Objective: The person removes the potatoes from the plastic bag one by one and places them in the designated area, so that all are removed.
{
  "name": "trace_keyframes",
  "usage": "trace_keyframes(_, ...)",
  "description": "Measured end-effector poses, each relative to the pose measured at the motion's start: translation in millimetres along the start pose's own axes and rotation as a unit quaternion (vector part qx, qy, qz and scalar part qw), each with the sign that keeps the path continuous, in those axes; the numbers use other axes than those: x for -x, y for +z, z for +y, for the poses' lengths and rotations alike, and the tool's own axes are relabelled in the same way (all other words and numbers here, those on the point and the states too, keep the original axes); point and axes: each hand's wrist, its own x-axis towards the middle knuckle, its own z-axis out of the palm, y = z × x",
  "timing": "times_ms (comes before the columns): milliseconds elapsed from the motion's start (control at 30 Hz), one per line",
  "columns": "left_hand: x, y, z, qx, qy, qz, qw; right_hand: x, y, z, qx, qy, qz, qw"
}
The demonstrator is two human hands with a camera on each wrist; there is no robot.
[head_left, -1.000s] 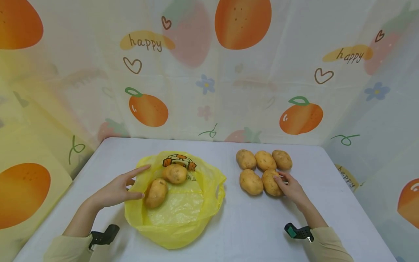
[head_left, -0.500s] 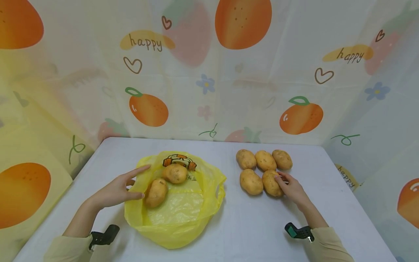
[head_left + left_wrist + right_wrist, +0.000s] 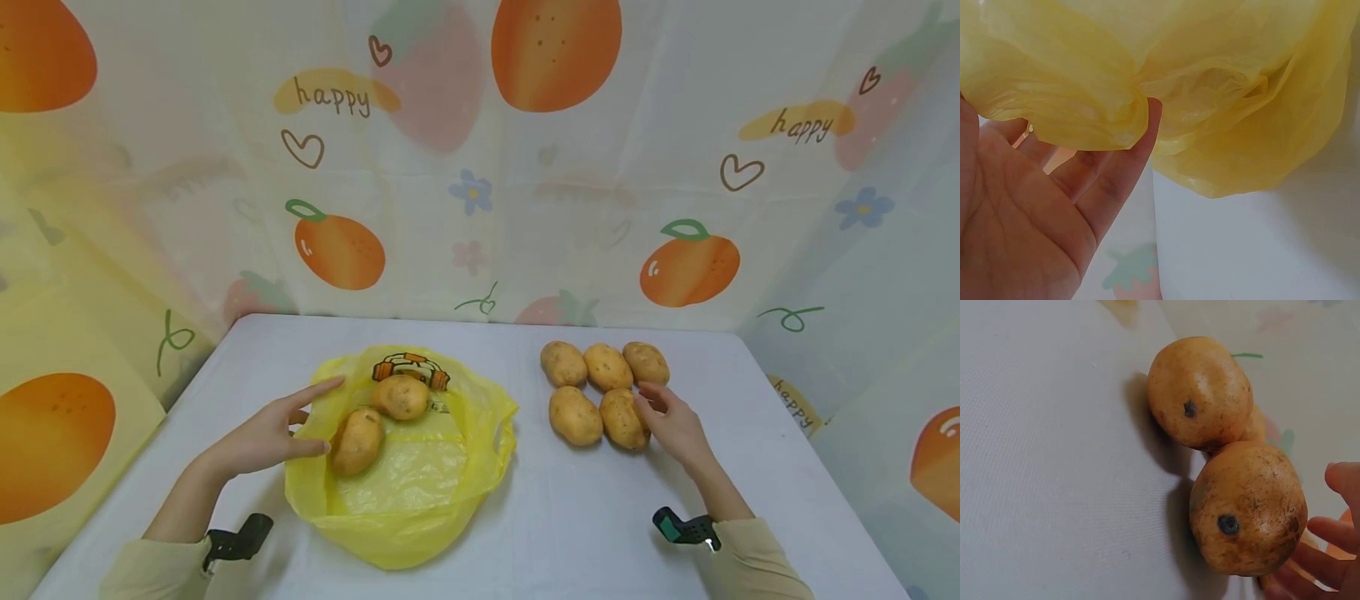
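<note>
A yellow plastic bag [image 3: 405, 533] lies mouth-up on the table with two potatoes [image 3: 358, 442] inside. My left hand [image 3: 258, 437] is at the bag's left rim, thumb and index finger spread fairly straight against it. In the left wrist view the plastic [image 3: 1085, 106] covers some of those fingertips. On the right, several potatoes [image 3: 575, 417] sit grouped in two rows. My right hand [image 3: 675, 425] is beside the front right potato [image 3: 624, 421]. In the right wrist view its thumb stands apart from that potato [image 3: 1247, 509], and its other fingers are partly hidden behind it.
A white cloth covers the table [image 3: 570, 517], with bare cloth between bag and potatoes. A printed curtain [image 3: 480, 208] hangs behind and at both sides. Each wrist wears a black strapped device [image 3: 240, 537].
My right thumb has come off the front right potato, and the hand has shifted slightly up and right. The left hand, bag and potatoes look the same.
</note>
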Motion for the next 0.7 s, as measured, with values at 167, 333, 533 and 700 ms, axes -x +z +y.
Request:
trace_keyframes(167,-0.4,0.2,0.0,0.000,0.004,0.002,1.0000,0.0,-0.7,-3.9,0.004,-0.032,0.040,0.9987)
trace_keyframes(333,0.5,0.5,2.6,0.007,0.002,0.002,1.0000,-1.1,1.1,-9.8,-0.003,-0.065,0.081,0.9946)
trace_keyframes(533,2.0,-0.2,4.5,0.010,0.000,0.002,0.9999,-1.2,4.9,-22.2,-0.021,-0.086,0.113,0.9896)
trace_keyframes(700,1.8,-0.3,3.4,0.009,0.003,0.003,1.0000,-0.5,8.2,-33.5,-0.036,-0.084,0.112,0.9895)
